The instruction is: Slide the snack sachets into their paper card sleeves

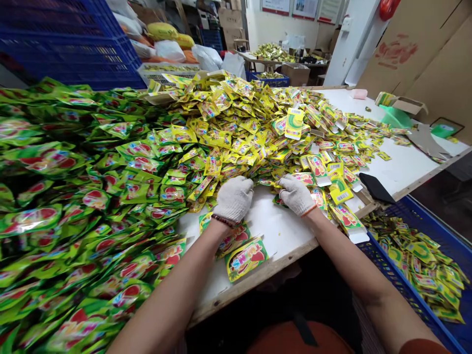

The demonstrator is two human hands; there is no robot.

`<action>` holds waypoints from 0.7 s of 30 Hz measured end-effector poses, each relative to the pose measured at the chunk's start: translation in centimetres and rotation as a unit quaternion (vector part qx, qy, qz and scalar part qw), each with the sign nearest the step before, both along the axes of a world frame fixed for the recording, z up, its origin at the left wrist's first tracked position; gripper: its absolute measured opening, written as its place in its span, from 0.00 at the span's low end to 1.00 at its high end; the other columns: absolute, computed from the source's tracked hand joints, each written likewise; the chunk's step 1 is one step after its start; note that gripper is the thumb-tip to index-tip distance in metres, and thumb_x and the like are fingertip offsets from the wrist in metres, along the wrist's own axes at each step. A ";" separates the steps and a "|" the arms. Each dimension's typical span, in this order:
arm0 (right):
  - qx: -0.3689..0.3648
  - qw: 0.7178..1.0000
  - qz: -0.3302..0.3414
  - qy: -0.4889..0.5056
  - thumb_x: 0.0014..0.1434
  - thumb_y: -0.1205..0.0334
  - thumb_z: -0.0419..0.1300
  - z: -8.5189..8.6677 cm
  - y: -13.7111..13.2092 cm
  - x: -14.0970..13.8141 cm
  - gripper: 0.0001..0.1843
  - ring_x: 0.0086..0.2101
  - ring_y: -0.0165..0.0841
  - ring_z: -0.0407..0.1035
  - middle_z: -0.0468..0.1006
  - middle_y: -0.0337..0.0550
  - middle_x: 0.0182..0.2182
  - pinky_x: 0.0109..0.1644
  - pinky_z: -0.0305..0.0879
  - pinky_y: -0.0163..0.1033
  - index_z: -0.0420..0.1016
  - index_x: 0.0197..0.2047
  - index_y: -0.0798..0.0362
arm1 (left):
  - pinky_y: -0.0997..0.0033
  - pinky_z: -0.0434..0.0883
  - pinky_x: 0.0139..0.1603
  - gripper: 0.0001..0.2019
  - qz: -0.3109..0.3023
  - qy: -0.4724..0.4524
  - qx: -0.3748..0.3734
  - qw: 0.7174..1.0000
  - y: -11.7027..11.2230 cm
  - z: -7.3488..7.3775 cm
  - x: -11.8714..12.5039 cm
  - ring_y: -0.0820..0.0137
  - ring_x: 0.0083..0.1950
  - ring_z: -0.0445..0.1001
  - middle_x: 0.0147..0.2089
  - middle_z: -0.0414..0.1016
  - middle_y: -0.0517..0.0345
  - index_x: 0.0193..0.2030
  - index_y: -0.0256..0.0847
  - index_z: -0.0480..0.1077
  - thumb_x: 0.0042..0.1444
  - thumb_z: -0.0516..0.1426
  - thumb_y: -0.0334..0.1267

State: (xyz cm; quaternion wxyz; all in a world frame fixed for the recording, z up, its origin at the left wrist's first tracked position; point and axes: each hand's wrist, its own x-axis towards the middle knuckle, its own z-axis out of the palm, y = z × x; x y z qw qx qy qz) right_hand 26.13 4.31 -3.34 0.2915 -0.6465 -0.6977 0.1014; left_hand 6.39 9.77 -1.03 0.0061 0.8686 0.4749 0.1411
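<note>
My left hand (pixel 235 199), in a white knit glove with a beaded bracelet at the wrist, is closed at the front edge of the yellow packet pile (pixel 236 123). Its fingertips are hidden, so what they hold cannot be made out. Across a strip of bare white table, my right hand (pixel 296 195), gloved likewise, has its fingers pinched at a small yellow packet (pixel 271 182) by the pile. Below my left wrist lie flat printed cartons, one carton (pixel 246 259) near the table edge. More cartons (pixel 338 184) with open white flaps lie right of my right hand.
Green packets (pixel 92 196) are heaped over the left side. A black phone-like slab (pixel 376 188) lies at the right table edge. Beneath it, a blue crate (pixel 416 226) holds filled cartons. Another blue crate (pixel 73 49) stands at the back left; a large cardboard box (pixel 416 54) stands at right.
</note>
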 end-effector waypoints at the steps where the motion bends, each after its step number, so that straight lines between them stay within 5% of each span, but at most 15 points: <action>1: 0.027 0.999 0.002 0.045 0.57 0.71 0.56 0.1 -0.2 0.0 0.12 0.47 0.37 0.69 0.76 0.48 0.44 0.56 0.65 0.39 0.77 0.42 0.54 | 0.63 0.68 0.42 0.11 0.006 -0.049 0.012 0.999 -0.2 0.2 -0.5 0.60 0.43 0.75 0.40 0.77 0.48 0.34 0.41 0.74 0.58 0.50 0.35; 5: -0.003 0.965 0.033 0.259 0.58 0.60 0.59 0.9 -1.1 -0.9 0.12 0.40 0.37 0.71 0.77 0.44 0.37 0.47 0.70 0.42 0.76 0.44 0.54 | 0.68 0.68 0.36 0.12 0.038 -0.286 -0.089 0.953 -1.9 1.2 -1.5 0.67 0.32 0.70 0.27 0.71 0.57 0.28 0.41 0.67 0.60 0.50 0.41; 8: -0.074 0.929 0.094 0.350 0.55 0.53 0.63 1.4 -1.9 -1.9 0.16 0.32 0.32 0.70 0.76 0.40 0.32 0.38 0.69 0.38 0.76 0.42 0.55 | 0.71 0.70 0.31 0.13 0.023 -0.436 -0.263 0.860 -3.8 1.5 -1.4 0.71 0.29 0.69 0.29 0.70 0.60 0.31 0.40 0.67 0.58 0.53 0.48; 12: -0.084 0.933 0.121 0.329 0.53 0.52 0.65 1.9 -2.3 -2.1 0.14 0.31 0.30 0.66 0.73 0.38 0.28 0.35 0.65 0.34 0.75 0.33 0.55 | 0.71 0.74 0.32 0.17 -0.014 -0.517 -0.394 0.760 -5.4 1.3 -1.2 0.72 0.31 0.71 0.32 0.69 0.61 0.34 0.39 0.67 0.52 0.60 0.52; 21: -0.086 0.942 0.118 0.303 0.52 0.56 0.65 1.7 -2.2 -1.7 0.11 0.31 0.28 0.64 0.71 0.36 0.27 0.35 0.62 0.33 0.72 0.31 0.55 | 0.74 0.69 0.29 0.17 -0.029 -0.469 -0.384 0.795 -5.2 1.1 -1.2 0.74 0.27 0.64 0.26 0.64 0.64 0.29 0.39 0.67 0.52 0.61 0.52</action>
